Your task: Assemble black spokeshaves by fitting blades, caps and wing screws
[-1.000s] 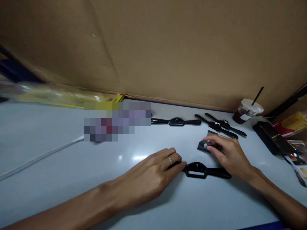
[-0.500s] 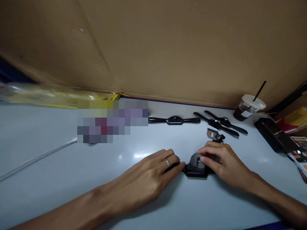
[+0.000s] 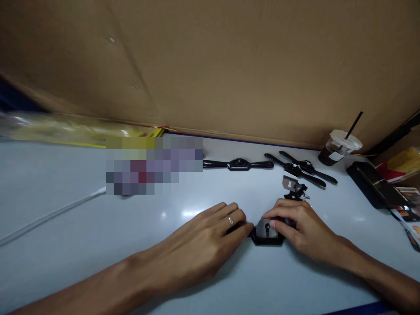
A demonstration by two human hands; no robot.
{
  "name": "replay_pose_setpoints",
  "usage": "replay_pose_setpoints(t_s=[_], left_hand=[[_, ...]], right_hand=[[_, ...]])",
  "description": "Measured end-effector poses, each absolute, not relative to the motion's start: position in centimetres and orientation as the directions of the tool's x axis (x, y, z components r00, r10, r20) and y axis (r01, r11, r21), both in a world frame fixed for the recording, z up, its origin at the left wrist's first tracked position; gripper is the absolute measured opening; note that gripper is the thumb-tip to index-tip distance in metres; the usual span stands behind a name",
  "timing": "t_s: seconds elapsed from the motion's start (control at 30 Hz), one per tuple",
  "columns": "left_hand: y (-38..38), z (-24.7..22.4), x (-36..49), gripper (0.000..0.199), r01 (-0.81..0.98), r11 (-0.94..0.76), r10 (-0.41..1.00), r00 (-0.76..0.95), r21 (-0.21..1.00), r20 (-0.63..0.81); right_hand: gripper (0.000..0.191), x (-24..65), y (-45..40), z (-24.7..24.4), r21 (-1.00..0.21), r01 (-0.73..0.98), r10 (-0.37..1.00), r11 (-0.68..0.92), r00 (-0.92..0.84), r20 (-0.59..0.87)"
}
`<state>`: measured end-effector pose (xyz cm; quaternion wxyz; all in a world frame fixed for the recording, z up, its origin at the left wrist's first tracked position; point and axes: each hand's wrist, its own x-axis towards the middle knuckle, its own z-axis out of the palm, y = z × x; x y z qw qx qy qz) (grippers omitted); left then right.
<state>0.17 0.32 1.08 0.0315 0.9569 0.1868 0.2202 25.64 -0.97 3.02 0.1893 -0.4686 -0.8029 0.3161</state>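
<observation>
Pale tabletop (image 3: pixel 278 280), close work at near right

I'm pinching a slotted grey plate (image 3: pixel 261 231) narrowly with the right hand (image 3: pixel 302 223), laying it over the middle of the near black tool (image 3: pixel 267 242), while the left hand (image 3: pixel 213 238) is gripping that tool's left handle. I'm judging this as placing, calling for steadiness and a lined-up slot. Loose metal parts (image 3: pixel 298 189) are crowding the far side; room is opening nearer, toward the blue edge (image 3: pixel 364 309).

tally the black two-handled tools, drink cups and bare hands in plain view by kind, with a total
black two-handled tools: 4
drink cup: 1
left hand and right hand: 2
total: 7
</observation>
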Motion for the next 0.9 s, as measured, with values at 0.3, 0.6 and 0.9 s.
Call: replay_pose_setpoints(t_s=[0.3, 0.6, 0.9], left_hand=[[0.1, 0.7, 0.4, 0.024, 0.378, -0.915, 0.403, 0.843, 0.141, 0.356], [0.2, 0.7, 0.5, 0.03, 0.379, -0.92, 0.382, 0.82, 0.096, 0.426], [0.3, 0.3, 0.2, 0.032, 0.367, -0.928, 0.36, 0.827, 0.071, 0.431]], right_hand=[[0.023, 25.6, -1.3, 3.0, -0.674, 0.629, 0.868, 0.388, -0.494, 0.038], [0.023, 30.2, 1.7, 4.9, -0.327, 0.849, 0.849, 0.414, -0.23, 0.476], [0.012, 31.5, 2.2, 6.1, -0.099, 0.938, 0.937, 0.331, -0.314, 0.154]])
